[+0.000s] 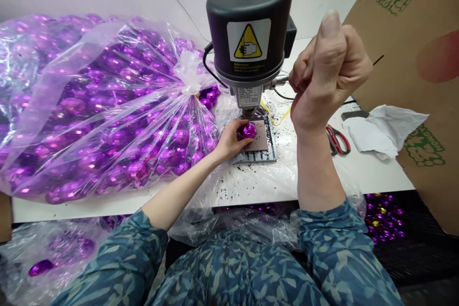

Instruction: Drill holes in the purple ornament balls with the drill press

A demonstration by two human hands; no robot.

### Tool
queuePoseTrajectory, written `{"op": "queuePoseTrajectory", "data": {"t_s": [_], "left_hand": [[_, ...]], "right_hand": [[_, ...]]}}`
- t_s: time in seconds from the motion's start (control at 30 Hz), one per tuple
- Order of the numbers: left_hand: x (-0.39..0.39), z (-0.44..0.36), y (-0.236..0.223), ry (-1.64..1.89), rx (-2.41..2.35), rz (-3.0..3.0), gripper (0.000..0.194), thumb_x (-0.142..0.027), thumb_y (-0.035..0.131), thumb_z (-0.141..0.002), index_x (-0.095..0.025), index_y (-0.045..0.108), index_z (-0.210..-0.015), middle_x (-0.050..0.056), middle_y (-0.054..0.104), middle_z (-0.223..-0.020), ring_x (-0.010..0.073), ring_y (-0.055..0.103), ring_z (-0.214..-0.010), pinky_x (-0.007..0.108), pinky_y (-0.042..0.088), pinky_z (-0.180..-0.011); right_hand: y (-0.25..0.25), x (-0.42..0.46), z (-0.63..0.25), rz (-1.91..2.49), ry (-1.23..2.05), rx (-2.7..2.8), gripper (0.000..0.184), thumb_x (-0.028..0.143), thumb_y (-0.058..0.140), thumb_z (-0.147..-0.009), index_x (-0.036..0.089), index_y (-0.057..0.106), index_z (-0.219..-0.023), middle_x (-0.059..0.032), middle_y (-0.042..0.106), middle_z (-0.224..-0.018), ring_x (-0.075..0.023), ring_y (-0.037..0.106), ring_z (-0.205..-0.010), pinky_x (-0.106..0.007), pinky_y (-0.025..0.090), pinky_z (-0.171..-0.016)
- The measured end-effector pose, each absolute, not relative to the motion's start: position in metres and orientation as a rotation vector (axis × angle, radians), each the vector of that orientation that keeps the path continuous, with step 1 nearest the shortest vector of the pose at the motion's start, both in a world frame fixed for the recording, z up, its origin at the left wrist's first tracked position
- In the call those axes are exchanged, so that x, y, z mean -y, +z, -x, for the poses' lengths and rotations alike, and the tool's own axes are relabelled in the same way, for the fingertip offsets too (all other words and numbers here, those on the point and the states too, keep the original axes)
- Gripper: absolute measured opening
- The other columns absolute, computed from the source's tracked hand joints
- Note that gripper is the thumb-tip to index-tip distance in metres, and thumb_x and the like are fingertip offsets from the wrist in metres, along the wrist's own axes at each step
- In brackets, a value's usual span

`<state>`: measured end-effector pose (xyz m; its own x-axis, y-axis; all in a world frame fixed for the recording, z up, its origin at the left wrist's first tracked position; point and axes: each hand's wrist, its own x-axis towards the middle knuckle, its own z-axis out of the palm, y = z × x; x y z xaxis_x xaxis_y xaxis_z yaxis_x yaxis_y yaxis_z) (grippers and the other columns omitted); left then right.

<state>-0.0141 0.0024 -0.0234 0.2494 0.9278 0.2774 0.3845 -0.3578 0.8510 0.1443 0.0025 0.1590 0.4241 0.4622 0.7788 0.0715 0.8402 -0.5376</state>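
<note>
Under the spindle of a black bench drill press (250,19), my left hand (232,139) grips a shiny purple faceted ball (247,130) between thumb and fingers. The ball rests on a brownish board (261,139) that lies on the slotted metal base (267,156). My right hand (328,69) is raised beside the machine, its fingers wrapped round the drill press lever (282,79). Most of the lever is hidden inside the fist. The drill tip above the ball is too small to make out.
A large tied clear bag (107,105) of purple balls fills the left of the table. At right are red-handled scissors (337,141), crumpled white paper (382,126) and a cardboard box (426,105). Dark shavings litter the table. More purple balls (385,220) sit below the table edge.
</note>
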Motion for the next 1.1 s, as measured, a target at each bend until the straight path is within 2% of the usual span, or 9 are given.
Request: {"op": "queuePoseTrajectory", "data": {"t_s": [0.1,0.23,0.43,0.63,0.9,1.1], "left_hand": [[0.003,0.006,-0.026,1.124,-1.245,-1.864,0.054,-0.019,0.092,-0.073,-0.02,0.066,-0.12,0.01,0.074,-0.117,0.0277,0.07,-0.109,0.049,0.058,-0.099],[0.008,0.004,-0.028,1.168,-1.27,-1.78,0.055,-0.021,0.095,-0.072,-0.02,0.065,-0.118,0.009,0.075,-0.113,0.0249,0.073,-0.102,0.044,0.061,-0.092],[0.01,0.004,-0.024,1.149,-1.257,-1.726,0.055,-0.018,0.094,-0.073,-0.019,0.065,-0.12,0.011,0.076,-0.118,0.0262,0.075,-0.108,0.045,0.063,-0.094],[0.01,0.003,-0.025,1.167,-1.229,-1.731,0.054,-0.015,0.094,-0.074,-0.019,0.065,-0.119,0.011,0.077,-0.12,0.0259,0.076,-0.111,0.045,0.065,-0.096],[0.011,0.003,-0.026,1.184,-1.231,-1.685,0.055,-0.017,0.095,-0.073,-0.019,0.065,-0.119,0.011,0.077,-0.121,0.0259,0.076,-0.111,0.045,0.064,-0.097],[0.012,0.003,-0.025,1.174,-1.222,-1.672,0.054,-0.018,0.095,-0.074,-0.019,0.064,-0.118,0.011,0.077,-0.121,0.0268,0.076,-0.113,0.047,0.063,-0.099]], "right_hand": [[0.157,-0.004,-0.145,0.557,0.257,1.122,0.067,0.082,0.047,-0.088,0.023,0.026,-0.065,0.0071,0.027,-0.051,-0.0021,0.031,-0.045,-0.025,0.032,-0.049],[0.154,-0.005,-0.145,0.532,0.22,1.111,0.06,0.07,0.053,-0.094,0.023,0.03,-0.066,0.0069,0.029,-0.053,-0.0021,0.03,-0.047,-0.025,0.031,-0.05],[0.148,0.003,-0.145,0.453,0.199,1.083,0.061,0.052,0.062,-0.099,0.022,0.026,-0.06,0.0065,0.031,-0.048,-0.0026,0.029,-0.042,-0.027,0.024,-0.046],[0.132,0.005,-0.144,0.412,0.153,1.012,0.069,0.05,0.066,-0.095,0.02,0.017,-0.058,0.0051,0.01,-0.049,-0.0032,0.025,-0.04,-0.026,0.019,-0.043],[0.116,-0.002,-0.144,0.313,0.087,0.993,0.068,0.043,0.065,-0.094,0.016,0.018,-0.055,0.0051,0.013,-0.049,-0.0003,0.022,-0.04,-0.022,0.019,-0.043],[0.103,-0.009,-0.147,0.364,0.05,0.933,0.078,0.055,0.07,-0.087,0.017,0.009,-0.058,0.0069,0.011,-0.044,-0.0005,0.015,-0.038,-0.024,0.016,-0.041]]}}
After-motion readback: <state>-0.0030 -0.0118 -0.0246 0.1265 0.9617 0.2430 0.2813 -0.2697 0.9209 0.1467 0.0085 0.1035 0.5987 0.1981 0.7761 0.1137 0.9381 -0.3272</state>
